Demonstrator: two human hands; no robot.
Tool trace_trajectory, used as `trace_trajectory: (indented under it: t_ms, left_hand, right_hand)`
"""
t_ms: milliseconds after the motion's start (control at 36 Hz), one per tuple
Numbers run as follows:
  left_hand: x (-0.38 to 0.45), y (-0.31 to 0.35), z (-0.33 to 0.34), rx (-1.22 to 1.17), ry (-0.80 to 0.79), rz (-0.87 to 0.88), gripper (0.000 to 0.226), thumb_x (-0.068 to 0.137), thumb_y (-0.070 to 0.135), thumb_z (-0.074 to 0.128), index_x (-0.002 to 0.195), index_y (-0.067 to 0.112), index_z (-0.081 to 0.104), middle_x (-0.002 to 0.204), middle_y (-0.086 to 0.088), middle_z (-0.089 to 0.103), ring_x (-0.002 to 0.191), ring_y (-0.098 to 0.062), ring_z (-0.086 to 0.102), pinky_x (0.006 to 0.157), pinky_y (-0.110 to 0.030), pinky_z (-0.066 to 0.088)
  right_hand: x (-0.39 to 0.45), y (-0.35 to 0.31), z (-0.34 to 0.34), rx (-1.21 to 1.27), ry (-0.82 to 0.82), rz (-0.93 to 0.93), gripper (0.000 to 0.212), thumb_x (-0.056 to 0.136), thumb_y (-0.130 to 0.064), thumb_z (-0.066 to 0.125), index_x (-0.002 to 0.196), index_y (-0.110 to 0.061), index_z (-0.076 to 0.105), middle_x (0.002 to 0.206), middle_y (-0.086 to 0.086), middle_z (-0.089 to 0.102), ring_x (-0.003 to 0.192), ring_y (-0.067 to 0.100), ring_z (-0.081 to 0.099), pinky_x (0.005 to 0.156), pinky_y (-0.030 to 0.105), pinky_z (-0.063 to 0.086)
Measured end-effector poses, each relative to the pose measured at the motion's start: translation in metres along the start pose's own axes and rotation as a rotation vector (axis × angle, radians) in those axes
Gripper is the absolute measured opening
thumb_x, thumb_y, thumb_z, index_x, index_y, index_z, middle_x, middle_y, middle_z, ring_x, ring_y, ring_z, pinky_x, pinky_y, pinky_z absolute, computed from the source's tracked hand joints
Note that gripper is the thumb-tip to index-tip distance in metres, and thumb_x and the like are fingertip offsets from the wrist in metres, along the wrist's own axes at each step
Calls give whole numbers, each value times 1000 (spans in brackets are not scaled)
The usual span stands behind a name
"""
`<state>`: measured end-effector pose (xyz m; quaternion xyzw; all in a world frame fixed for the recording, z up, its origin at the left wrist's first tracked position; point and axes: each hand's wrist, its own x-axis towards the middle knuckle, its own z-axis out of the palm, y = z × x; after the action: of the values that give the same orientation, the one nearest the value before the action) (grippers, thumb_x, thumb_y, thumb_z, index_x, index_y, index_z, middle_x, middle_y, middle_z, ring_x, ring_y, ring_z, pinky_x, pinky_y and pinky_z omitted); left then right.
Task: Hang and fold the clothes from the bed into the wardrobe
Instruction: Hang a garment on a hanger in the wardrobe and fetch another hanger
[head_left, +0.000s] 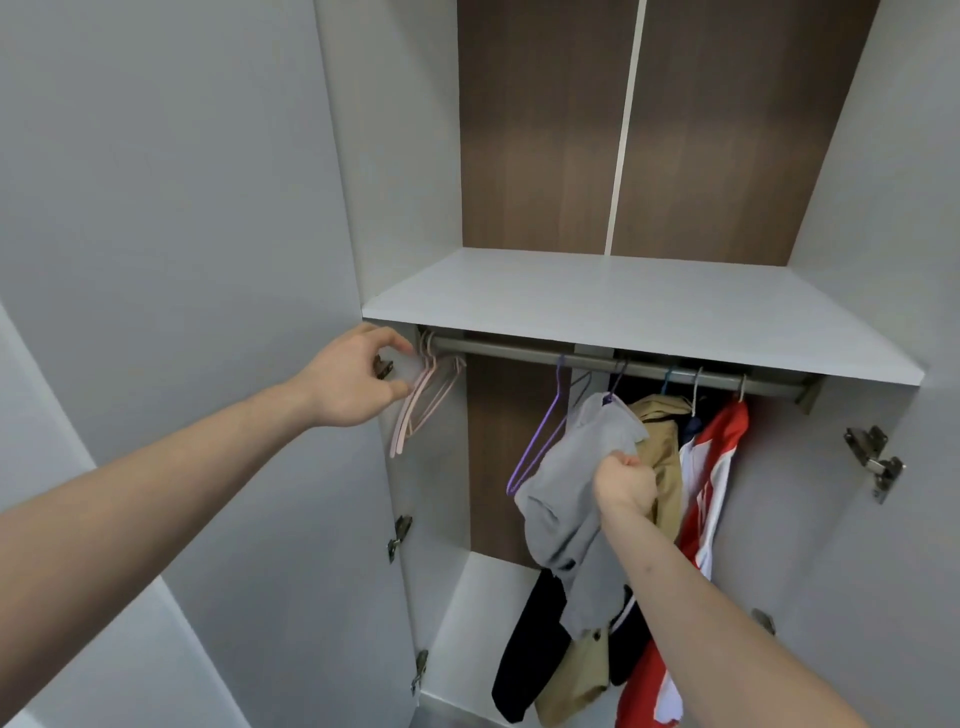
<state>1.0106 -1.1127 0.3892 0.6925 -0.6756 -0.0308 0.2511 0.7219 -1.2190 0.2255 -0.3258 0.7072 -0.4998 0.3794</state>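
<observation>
Several garments (670, 452) hang beyond the right hand (623, 486), which grips a grey garment (571, 499); the left hand (358, 379) seemingly pinches pink hangers (421, 405).

Matt white shelf (623, 306), brown wood-grain back panel (535, 130), dull metal rail (597, 361), soft grey cloth garment (576, 483).

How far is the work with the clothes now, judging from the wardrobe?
Done: a beige garment and a red and white garment already hang on the rail. In hand: the right hand grips a grey garment beside a purple hanger, while the left hand reaches for the pink hangers. Left: hanging the grey one; the bed is out of view.
</observation>
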Motion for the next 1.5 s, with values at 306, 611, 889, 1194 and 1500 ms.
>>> trace_trajectory:
  t_ms: [306, 611, 889, 1194, 1500]
  left_hand:
    - [34, 13, 14, -9, 18, -8, 43, 88, 33, 72, 129, 25, 60, 133, 5, 49, 111, -14, 52, 90, -21, 34]
    - [52, 21, 40, -28, -5, -74, 43, 88, 28, 73, 130, 26, 60, 134, 3, 49, 126, -19, 49, 102, -24, 35]
    - [45, 15, 59, -49, -69, -124, 43, 89, 33, 73, 129, 28, 58, 133, 4, 49, 129, -19, 47, 106, -30, 37]
    - [-20, -4, 87, -198, -65, -211, 35, 88, 32, 76, 120, 36, 61, 131, 14, 51, 116, -11, 55, 97, -24, 38]
    - [-163, -35, 109, -232, 21, -530, 38, 91, 36, 72, 125, 38, 57, 137, 24, 44, 121, 1, 48, 100, -11, 29]
  right_hand:
    - [41, -13, 16, -130, -63, -35, 34, 104, -24, 45, 120, 0, 63, 126, 26, 63, 117, 42, 59, 90, 38, 45]
    - [89, -7, 20, -385, -260, -85, 38, 108, -20, 39, 133, 5, 55, 136, 24, 56, 125, 39, 55, 101, 40, 44]
    - [90, 24, 22, -484, -369, -111, 34, 104, -35, 43, 120, -13, 63, 123, 13, 63, 112, 34, 60, 100, 42, 49]
    - [37, 42, 33, -163, -336, -364, 25, 90, -13, 60, 111, -20, 49, 108, 1, 54, 93, 24, 60, 82, 38, 50]
    - [-60, 34, 83, -98, -862, -614, 35, 88, 4, 62, 112, -20, 55, 112, -4, 58, 77, -5, 56, 71, 5, 41]
